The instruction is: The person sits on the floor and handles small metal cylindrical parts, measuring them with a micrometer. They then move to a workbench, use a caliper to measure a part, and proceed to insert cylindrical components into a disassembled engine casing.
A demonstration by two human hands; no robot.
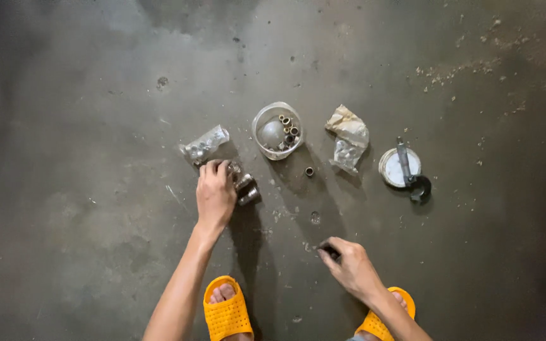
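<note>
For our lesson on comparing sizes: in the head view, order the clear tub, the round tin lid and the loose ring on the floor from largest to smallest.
1. Clear tub
2. Round tin lid, only slightly smaller
3. Loose ring, far the smallest

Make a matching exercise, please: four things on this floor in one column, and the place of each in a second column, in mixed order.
1. clear plastic cup
2. small metal ring
3. round tin lid
4. metal sockets

a. beside the left hand
b. far right, a tool lying across it
c. loose on the floor, below the cup
d. top centre, small metal parts inside

Pairs: 1-d, 2-c, 3-b, 4-a
</note>
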